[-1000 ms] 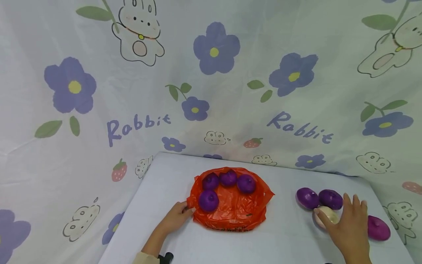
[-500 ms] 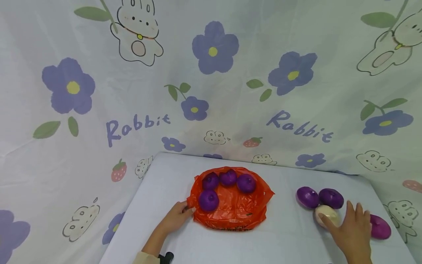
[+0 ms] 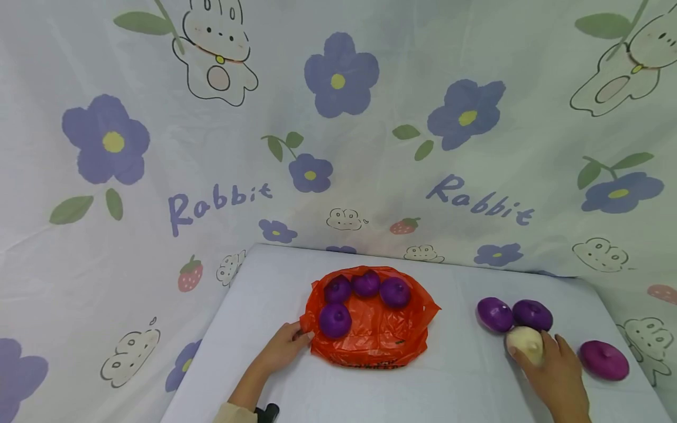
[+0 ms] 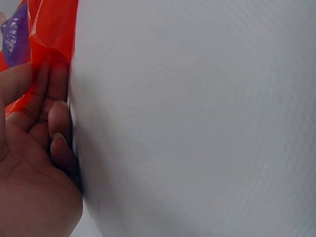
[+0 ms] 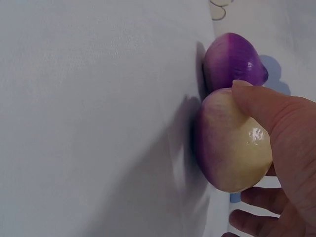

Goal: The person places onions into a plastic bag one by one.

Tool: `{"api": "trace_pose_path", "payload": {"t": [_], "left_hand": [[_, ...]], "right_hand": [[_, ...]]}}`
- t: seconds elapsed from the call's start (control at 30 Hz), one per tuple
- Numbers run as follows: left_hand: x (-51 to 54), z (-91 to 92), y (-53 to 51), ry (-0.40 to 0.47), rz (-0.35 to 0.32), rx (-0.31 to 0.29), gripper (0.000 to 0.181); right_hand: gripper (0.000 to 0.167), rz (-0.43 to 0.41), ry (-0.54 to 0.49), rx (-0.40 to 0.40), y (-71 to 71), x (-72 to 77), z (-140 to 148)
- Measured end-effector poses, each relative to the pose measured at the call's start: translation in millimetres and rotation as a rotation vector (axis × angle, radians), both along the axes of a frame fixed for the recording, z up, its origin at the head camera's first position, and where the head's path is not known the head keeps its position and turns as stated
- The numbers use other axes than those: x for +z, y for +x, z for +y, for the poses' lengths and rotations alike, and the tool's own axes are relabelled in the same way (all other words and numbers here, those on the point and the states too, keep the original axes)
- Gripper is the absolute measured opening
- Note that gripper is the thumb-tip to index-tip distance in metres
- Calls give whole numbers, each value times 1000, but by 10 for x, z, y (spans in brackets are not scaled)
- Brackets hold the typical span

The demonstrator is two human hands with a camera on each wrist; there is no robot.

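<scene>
The pale onion (image 3: 525, 345), purple toward its underside, sits well to the right of the red bag (image 3: 370, 338), in the grasp of the right hand (image 3: 556, 376). The thumb lies against its side nearer the bag and the fingers bend round the opposite side, parted only by the onion's width; how firmly they press cannot be told. The left hand (image 3: 284, 348) pinches the bag's left edge, with plastic between thumb and fingers.

The step in hand looks like securing the pale onion for lifting while the bag is kept steady. The next move seems to call for an even squeeze on the smooth, shiny skin, then a rise straight up.

Right of the bag, two purple onions, one nearer it (image 3: 495, 314) and one farther (image 3: 532, 315), lie close behind the pale one and could be nudged; whether they touch it is unclear. Farthest right of the bag is a magenta onion (image 3: 604, 360), beyond the right hand. Inside the bag, four purple onions (image 3: 335, 321) line its left and back, leaving bare plastic at front right.
</scene>
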State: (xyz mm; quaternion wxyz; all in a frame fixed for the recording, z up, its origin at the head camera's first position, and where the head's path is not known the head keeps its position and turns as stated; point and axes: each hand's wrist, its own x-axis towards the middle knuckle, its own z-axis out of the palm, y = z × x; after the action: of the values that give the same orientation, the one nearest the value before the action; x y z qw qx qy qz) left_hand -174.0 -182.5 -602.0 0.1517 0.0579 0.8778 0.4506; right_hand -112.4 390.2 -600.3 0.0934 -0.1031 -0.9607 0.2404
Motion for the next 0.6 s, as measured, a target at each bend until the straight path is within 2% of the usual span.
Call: {"api": "trace_pose_path", "payload": {"t": [0.27, 0.47, 0.6], "left_hand": [[9, 7, -5, 3, -6, -3, 24], [36, 10, 5, 1, -12, 4, 22], [57, 11, 18, 6, -26, 16, 23]], "right_hand": [[85, -69, -42, 12, -26, 40, -39], [78, -35, -65, 18, -17, -20, -44], [80, -83, -98, -23, -4, 3, -82]]}}
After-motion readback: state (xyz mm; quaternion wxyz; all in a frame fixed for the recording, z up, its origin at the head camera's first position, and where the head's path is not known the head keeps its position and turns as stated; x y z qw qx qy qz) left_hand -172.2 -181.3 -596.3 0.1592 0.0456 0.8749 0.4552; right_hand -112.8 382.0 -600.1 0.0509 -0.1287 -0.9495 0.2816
